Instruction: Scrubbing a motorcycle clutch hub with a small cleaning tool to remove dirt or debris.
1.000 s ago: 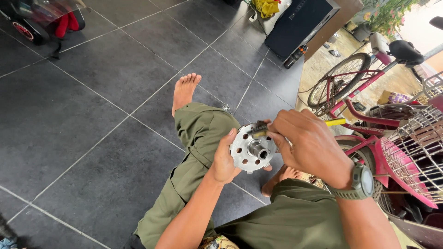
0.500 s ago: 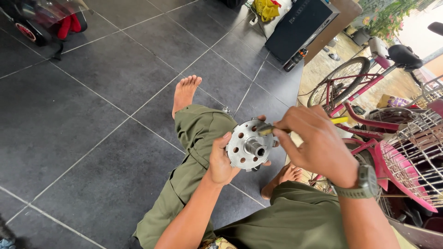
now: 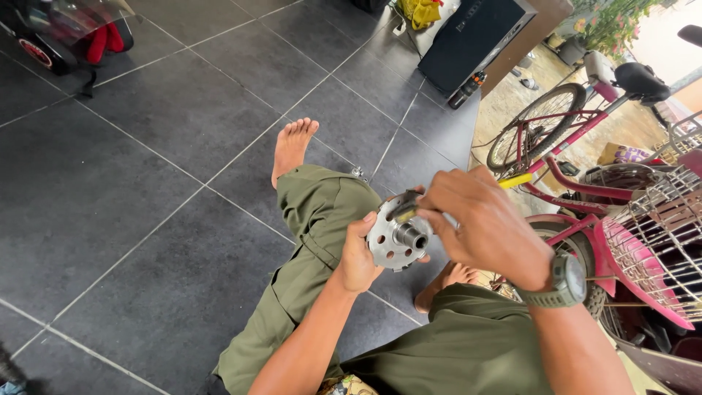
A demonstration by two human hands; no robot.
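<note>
I sit on a dark tiled floor in olive trousers, one bare foot (image 3: 293,146) stretched out. My left hand (image 3: 357,255) grips the rim of a round metal hub (image 3: 390,240) with holes around its flange and a short tube at its centre. My right hand (image 3: 486,223), with a watch on the wrist, is closed over a small yellow-handled tool (image 3: 404,208) pressed against the hub's upper edge. The tool's tip is hidden by my fingers.
A pink bicycle (image 3: 585,183) with a wire basket (image 3: 658,241) stands close on the right. A black cabinet (image 3: 475,40) is at the back, with yellow cloth behind it. A dark vehicle part with red pieces (image 3: 69,33) sits at the top left.
The hub has turned slightly in my left hand and shifted a little, while my right hand has moved the tool along its upper edge.
</note>
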